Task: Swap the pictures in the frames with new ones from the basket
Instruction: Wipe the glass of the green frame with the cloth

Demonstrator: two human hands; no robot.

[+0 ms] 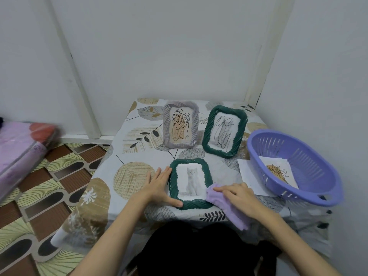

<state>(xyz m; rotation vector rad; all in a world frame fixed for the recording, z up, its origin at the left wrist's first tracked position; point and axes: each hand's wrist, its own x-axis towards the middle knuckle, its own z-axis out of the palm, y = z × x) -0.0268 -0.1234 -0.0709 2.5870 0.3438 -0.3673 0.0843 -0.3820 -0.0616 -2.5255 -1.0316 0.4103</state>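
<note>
A green frame [175, 200] with a grey cat picture [191, 182] lies flat near the table's front edge. My left hand [159, 186] rests against its left side, fingers spread, thumb on the lower rim. My right hand [237, 194] presses a lilac cloth [229, 210] onto the frame's lower right corner. Behind stand a grey frame [180, 125] with a line drawing and a second green frame [224, 131] with a scribble drawing. A purple basket [310, 176] at the right holds a picture [279, 172] with an orange shape.
A white sheet [247, 170] lies on the table, partly under the basket. The table wears a leaf-print cloth [131, 176] and sits in a corner of white walls. A pink wrapped bundle [22, 150] lies on the patterned floor at the left.
</note>
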